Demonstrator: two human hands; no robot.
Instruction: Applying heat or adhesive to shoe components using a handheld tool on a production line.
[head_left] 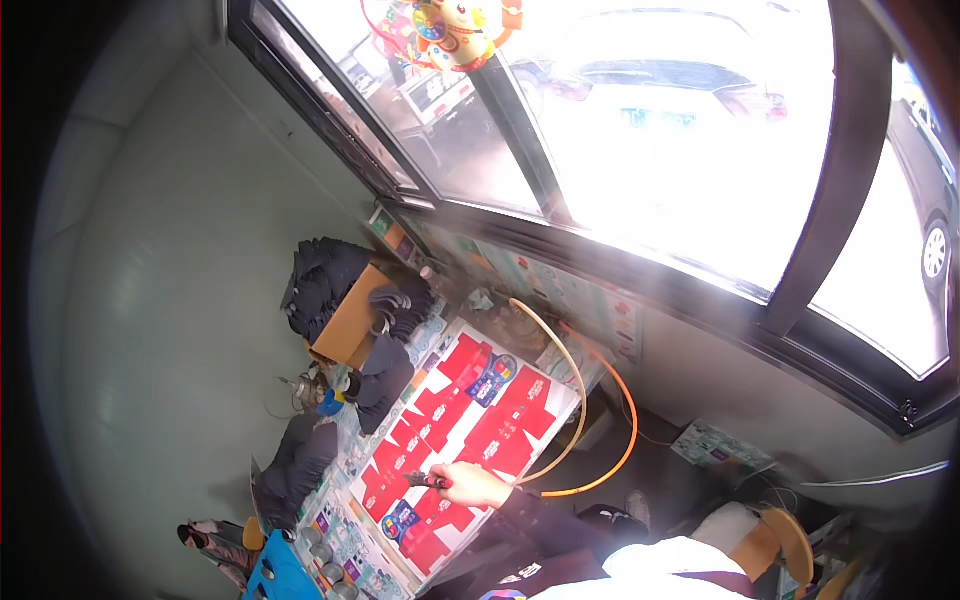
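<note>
My right hand point(472, 486) reaches in from the lower right, its fingers closed round a small hand tool point(428, 481) with a red grip and a dark front end. Its exact kind is too small to tell. The tool is over a large red and white printed sheet point(535, 432) with blue round patches, lying on the table. An orange hose point(628, 440) and a paler tan hose point(572, 362) curve round to my wrist; whether either joins the tool is hidden. My left hand is out of view.
Dark stacked pieces point(300, 462) line the table's left edge, near a brown cardboard box point(350, 318) of dark material. A blue object point(283, 570) and several small round grey items point(322, 552) sit at the near left. A dark-framed window point(500, 130) runs along the far side.
</note>
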